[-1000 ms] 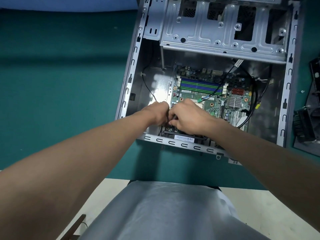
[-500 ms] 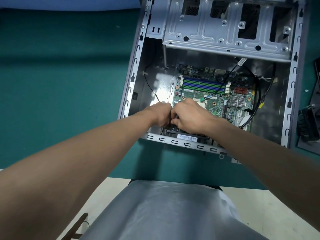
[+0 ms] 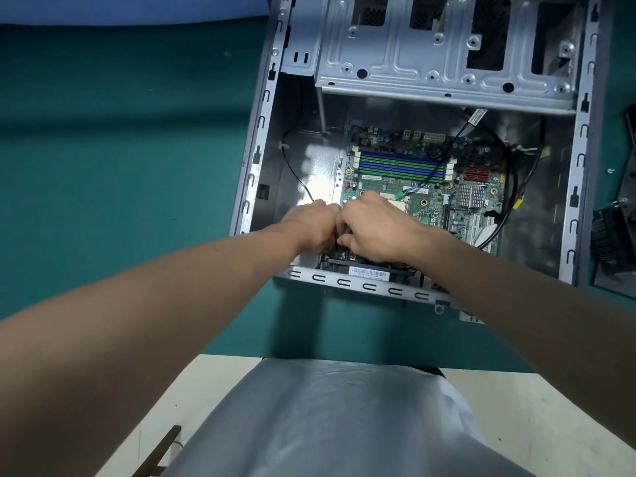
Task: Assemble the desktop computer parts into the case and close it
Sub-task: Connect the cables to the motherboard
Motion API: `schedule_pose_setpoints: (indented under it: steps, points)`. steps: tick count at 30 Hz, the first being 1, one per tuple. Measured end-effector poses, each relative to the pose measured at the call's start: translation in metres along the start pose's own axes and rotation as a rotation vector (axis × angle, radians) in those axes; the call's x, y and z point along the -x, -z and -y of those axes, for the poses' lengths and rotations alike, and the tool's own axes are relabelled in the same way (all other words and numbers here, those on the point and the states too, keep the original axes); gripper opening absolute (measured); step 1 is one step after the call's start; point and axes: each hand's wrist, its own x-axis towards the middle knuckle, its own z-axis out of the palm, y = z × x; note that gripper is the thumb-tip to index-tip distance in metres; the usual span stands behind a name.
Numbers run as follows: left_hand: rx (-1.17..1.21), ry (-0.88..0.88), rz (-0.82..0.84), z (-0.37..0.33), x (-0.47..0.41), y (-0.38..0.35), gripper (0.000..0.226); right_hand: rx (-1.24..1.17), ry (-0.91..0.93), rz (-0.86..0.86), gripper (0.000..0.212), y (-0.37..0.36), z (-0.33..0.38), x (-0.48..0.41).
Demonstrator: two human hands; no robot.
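Note:
The open grey computer case (image 3: 344,282) lies on its side on a green mat. A green motherboard (image 3: 389,184) with blue and green memory slots sits inside it. My left hand (image 3: 309,225) and my right hand (image 3: 375,228) are pressed close together over the case's near edge. Their fingers curl round a black fan-like part (image 3: 368,270) with a barcode label, mounted just inside the near wall. A dark bit of that part shows between the hands. The fingertips are hidden.
A metal drive cage (image 3: 430,74) fills the far end of the case. Black cables (image 3: 512,187) loop along the motherboard's right side. A black cooler with fins (image 3: 612,242) lies on the mat right of the case, near a small screw (image 3: 610,171).
Both hands stay clenched together at the same spot over the black part. Only the view has shifted slightly.

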Motion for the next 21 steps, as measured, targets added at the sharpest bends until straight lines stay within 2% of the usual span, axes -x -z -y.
schedule_pose_setpoints:
  steps: [5,8,10,12,15,17,19,21]
  points:
    - [0.017,0.028,0.007,0.001,0.000,-0.001,0.024,0.021,0.024,0.036,0.015,0.002,-0.001,-0.001]
    - [0.041,0.038,-0.006,0.002,0.000,-0.001,0.025,0.136,0.078,0.111,0.019,0.000,-0.001,0.004]
    - [0.038,0.022,-0.010,0.002,0.001,-0.001,0.014,0.119,0.084,0.163,0.014,0.001,-0.003,0.005]
    - [0.041,0.027,-0.004,0.001,0.001,-0.001,0.016,0.099,0.097,0.211,0.018,0.004,-0.003,0.005]
    - [0.070,0.051,0.011,0.001,0.000,-0.002,0.028,0.139,0.150,0.163,0.006,0.008,-0.002,0.001]
    - [0.069,0.051,0.006,0.001,0.000,-0.001,0.026,0.162,0.179,0.127,0.010,0.010,-0.001,0.000]
    - [0.081,0.045,0.002,0.000,0.002,0.001,0.014,0.202,0.224,0.106,0.018,0.012,0.001,0.001]
    - [0.091,0.034,0.009,-0.001,0.004,0.004,0.017,0.232,0.260,0.091,0.024,0.013,0.003,0.001]
